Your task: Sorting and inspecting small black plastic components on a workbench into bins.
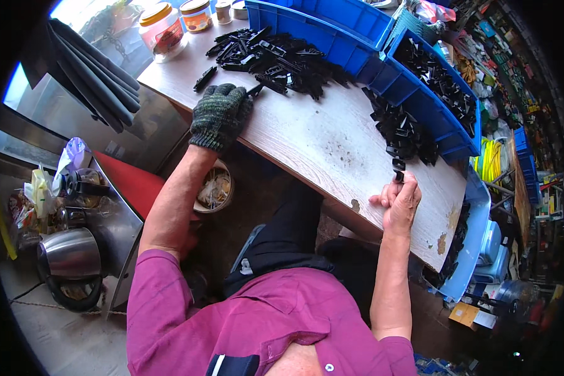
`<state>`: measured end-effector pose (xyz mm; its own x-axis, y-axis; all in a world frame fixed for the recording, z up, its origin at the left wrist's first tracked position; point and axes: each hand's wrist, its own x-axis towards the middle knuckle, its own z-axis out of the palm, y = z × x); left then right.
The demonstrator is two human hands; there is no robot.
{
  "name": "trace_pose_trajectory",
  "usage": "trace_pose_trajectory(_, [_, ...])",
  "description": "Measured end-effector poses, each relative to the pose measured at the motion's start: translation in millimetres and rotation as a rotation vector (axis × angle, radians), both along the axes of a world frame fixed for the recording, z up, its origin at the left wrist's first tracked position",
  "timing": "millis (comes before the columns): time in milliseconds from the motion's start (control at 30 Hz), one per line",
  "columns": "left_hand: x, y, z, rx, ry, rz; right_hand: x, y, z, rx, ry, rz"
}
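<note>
My left hand (221, 118), in a dark green-grey knitted glove, is closed at the table's near left edge. A slim black plastic part (255, 90) juts out from between its thumb and forefinger. My bare right hand (400, 203) is over the right side of the table, its thumb and forefinger pinching a small black plastic piece (398, 175). Just beyond it lies a heap of small black pieces (404, 135). A larger pile of long black parts (276, 59) spreads along the far side, and one loose black part (205, 79) lies beyond my left hand.
Blue bins (332, 37) line the table's (307, 138) far edge; the right-hand bin (442, 94) holds black pieces. Jars (163, 31) stand at the far left corner. Below the near edge is a round bucket (222, 188). A metal kettle (72, 257) stands at left, a light-blue tub (473, 225) at right.
</note>
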<state>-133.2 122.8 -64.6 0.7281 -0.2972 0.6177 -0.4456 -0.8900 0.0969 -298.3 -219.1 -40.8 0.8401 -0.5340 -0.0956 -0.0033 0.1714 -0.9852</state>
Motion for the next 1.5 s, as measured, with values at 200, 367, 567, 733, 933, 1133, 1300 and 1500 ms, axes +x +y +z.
trace_pose_trajectory(200, [2.7,7.0,-4.8,-0.052,0.093,-0.082,0.9,1.0,-1.8,0.01,-0.003,-0.01])
trace_pose_trajectory(367, [5.2,-0.1,4.0,0.024,0.104,-0.072,-0.3,-1.3,-3.6,-0.036,0.006,-0.002])
trace_pose_trajectory(567, [1.4,-4.1,10.4,0.064,0.108,0.015,-0.9,-1.5,-3.9,-0.022,-0.002,0.014])
trace_pose_trajectory(733, [-28.1,-37.2,1.3,-0.36,0.086,-0.091,-1.8,2.1,-0.5,-0.011,0.009,-0.03])
trace_pose_trajectory(933, [-86.5,-136.0,6.5,-0.853,0.514,-0.483,2.8,2.3,-2.5,0.063,0.04,-0.106])
trace_pose_trajectory(1133, [-109.4,-194.3,8.3,-0.696,0.723,-0.765,-2.5,0.5,-7.4,0.035,0.005,-0.151])
trace_pose_trajectory(1300, [-108.8,-204.7,2.6,-0.725,0.731,-0.741,-5.5,0.5,-3.7,-0.045,-0.029,-0.048])
trace_pose_trajectory(1500, [-115.3,-216.6,1.4,-0.854,0.76,-0.617,-5.1,-0.2,-10.6,-0.05,-0.053,-0.073])
